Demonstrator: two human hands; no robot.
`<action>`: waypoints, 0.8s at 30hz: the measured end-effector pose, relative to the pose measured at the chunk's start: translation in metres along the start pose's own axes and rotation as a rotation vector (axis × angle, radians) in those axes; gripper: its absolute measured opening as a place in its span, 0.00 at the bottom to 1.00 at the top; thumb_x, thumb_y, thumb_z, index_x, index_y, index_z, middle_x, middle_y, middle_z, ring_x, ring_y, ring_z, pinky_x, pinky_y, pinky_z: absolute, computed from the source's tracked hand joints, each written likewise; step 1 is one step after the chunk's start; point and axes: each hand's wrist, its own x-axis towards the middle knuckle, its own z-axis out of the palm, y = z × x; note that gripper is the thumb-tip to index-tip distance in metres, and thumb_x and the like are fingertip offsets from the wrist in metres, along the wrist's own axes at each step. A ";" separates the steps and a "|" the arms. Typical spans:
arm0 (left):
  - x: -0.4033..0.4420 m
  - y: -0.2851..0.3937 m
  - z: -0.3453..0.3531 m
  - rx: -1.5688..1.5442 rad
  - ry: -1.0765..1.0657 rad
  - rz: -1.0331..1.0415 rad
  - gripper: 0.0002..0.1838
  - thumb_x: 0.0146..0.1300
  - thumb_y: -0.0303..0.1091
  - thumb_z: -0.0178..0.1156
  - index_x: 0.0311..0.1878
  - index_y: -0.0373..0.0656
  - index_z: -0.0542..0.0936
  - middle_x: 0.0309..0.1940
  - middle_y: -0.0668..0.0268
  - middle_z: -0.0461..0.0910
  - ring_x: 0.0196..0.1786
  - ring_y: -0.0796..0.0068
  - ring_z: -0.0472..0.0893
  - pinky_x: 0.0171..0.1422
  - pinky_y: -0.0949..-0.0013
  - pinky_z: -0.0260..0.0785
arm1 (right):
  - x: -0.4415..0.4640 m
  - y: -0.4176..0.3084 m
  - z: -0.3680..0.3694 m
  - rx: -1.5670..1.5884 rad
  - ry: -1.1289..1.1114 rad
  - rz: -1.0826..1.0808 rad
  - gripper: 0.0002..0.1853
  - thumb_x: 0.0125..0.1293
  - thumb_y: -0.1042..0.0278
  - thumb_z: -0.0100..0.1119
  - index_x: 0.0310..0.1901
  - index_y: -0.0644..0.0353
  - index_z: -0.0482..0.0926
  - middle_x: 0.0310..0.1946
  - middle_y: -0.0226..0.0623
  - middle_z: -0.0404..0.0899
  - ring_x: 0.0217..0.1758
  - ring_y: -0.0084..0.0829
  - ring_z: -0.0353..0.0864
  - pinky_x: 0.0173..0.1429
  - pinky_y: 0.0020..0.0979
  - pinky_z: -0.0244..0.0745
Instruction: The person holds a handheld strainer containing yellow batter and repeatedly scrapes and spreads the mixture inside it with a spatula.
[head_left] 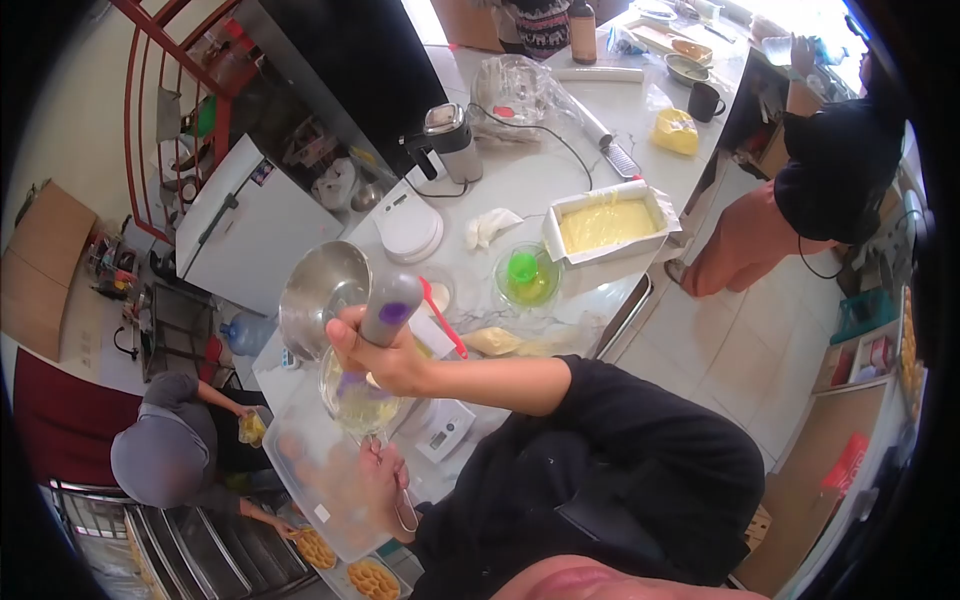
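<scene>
My right hand (385,355) is wrapped round a grey stick blender (392,305) with purple parts. Its lower end goes down into a bowl (365,412) of pale yellow mixture. Below, my left hand (387,485) closes round a metal handle (405,512) that runs up to this bowl. A larger steel bowl (322,290) stands just beyond my right hand. Close by are a red spatula (442,318) and a white digital scale (440,432). Under my left hand lies a translucent plastic tub (320,490) with brownish round things, blurred through its wall.
On the table are a second scale (408,225), a hand mixer (450,145), a lined tin (610,225) of yellow batter and a glass bowl (528,275) with a green cup. One person (165,450) handles pastry trays at lower left; another person (840,170) stands at right.
</scene>
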 end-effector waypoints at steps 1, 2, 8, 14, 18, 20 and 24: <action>0.001 -0.002 0.001 -0.016 0.001 0.003 0.12 0.54 0.26 0.51 0.30 0.47 0.57 0.12 0.73 0.58 0.08 0.85 0.57 0.10 0.83 0.49 | -0.003 0.001 -0.003 -0.059 -0.070 0.005 0.19 0.61 0.63 0.52 0.15 0.59 0.63 0.10 0.22 0.58 0.14 0.15 0.53 0.17 0.21 0.49; -0.001 -0.002 0.002 -0.020 0.007 0.003 0.12 0.54 0.26 0.51 0.30 0.47 0.57 0.12 0.73 0.58 0.08 0.85 0.57 0.10 0.83 0.49 | -0.007 0.004 -0.006 -0.119 -0.142 0.009 0.18 0.62 0.63 0.49 0.16 0.59 0.64 0.10 0.23 0.58 0.14 0.16 0.54 0.18 0.21 0.50; -0.005 -0.001 0.003 0.037 0.088 -0.041 0.11 0.54 0.28 0.53 0.35 0.41 0.61 0.13 0.72 0.59 0.10 0.86 0.58 0.13 0.83 0.50 | 0.006 0.012 -0.034 -0.143 -0.168 -0.105 0.06 0.55 0.75 0.57 0.25 0.58 0.69 0.21 0.24 0.67 0.24 0.15 0.63 0.27 0.22 0.62; -0.001 -0.006 -0.009 0.024 -0.013 0.004 0.17 0.57 0.28 0.51 0.45 0.32 0.58 0.13 0.71 0.62 0.09 0.85 0.60 0.12 0.82 0.51 | 0.021 0.007 -0.045 -0.096 -0.260 -0.135 0.13 0.62 0.70 0.48 0.20 0.58 0.64 0.14 0.23 0.60 0.17 0.15 0.57 0.21 0.20 0.51; 0.004 -0.009 -0.009 -0.019 -0.069 -0.008 0.17 0.57 0.28 0.51 0.45 0.32 0.56 0.13 0.71 0.62 0.09 0.84 0.62 0.11 0.82 0.52 | 0.010 0.017 -0.037 -0.164 -0.256 -0.057 0.18 0.64 0.62 0.43 0.17 0.57 0.58 0.09 0.26 0.54 0.13 0.19 0.51 0.19 0.24 0.47; 0.006 -0.010 -0.011 -0.037 -0.075 -0.021 0.16 0.57 0.28 0.51 0.43 0.33 0.57 0.12 0.71 0.62 0.09 0.84 0.62 0.11 0.81 0.52 | 0.017 0.000 -0.027 -0.129 -0.261 -0.071 0.20 0.65 0.59 0.41 0.17 0.57 0.56 0.08 0.27 0.52 0.12 0.21 0.49 0.19 0.26 0.46; 0.001 -0.005 -0.007 -0.028 -0.043 0.016 0.13 0.57 0.28 0.51 0.39 0.37 0.57 0.12 0.71 0.61 0.08 0.84 0.62 0.10 0.81 0.52 | 0.027 0.012 -0.038 -0.412 -0.282 -0.308 0.20 0.65 0.60 0.42 0.16 0.58 0.57 0.08 0.27 0.53 0.11 0.21 0.48 0.19 0.26 0.47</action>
